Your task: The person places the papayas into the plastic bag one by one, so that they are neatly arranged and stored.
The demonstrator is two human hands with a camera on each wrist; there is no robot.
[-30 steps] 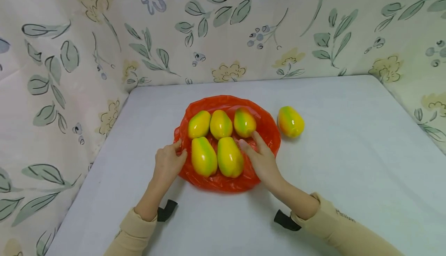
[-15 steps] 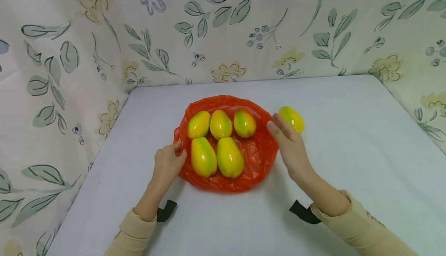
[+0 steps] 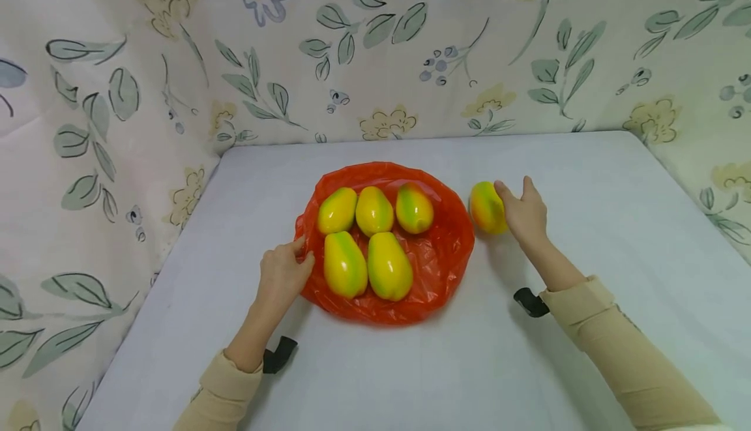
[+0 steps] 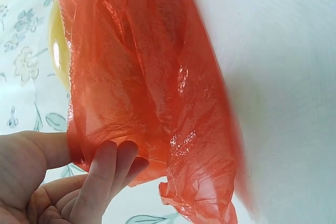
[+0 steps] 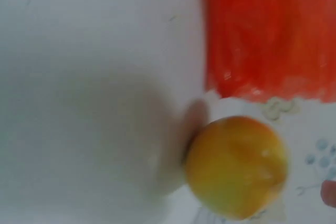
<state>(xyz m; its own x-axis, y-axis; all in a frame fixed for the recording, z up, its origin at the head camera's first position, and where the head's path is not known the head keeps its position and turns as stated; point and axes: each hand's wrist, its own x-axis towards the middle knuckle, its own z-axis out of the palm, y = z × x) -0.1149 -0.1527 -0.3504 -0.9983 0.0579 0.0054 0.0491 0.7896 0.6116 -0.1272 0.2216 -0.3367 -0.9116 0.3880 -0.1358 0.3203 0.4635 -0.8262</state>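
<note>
An open red plastic bag (image 3: 437,281) holds several glossy yellow-green papayas (image 3: 390,267) in two rows. At its left rim, my left hand (image 3: 284,274) pinches the plastic between thumb and fingers; the left wrist view shows the thin film (image 4: 136,77) between them. A lone papaya (image 3: 485,208) lies on the table to the right of the bag. My right hand (image 3: 528,216) is beside that papaya's right side, thumb and fingers spread. In the right wrist view the papaya (image 5: 236,166) appears blurred, and whether the hand touches it cannot be told.
A white-covered table (image 3: 375,379) lies under everything. Floral cloth (image 3: 399,46) hangs behind it and along the sides. A black wrist-camera piece (image 3: 530,302) sits under the right wrist, another black piece (image 3: 279,355) under the left.
My right hand has moved right, from over the bag's right part across to the lone papaya's right side. The left hand keeps its hold on the rim. The view has shifted slightly.
</note>
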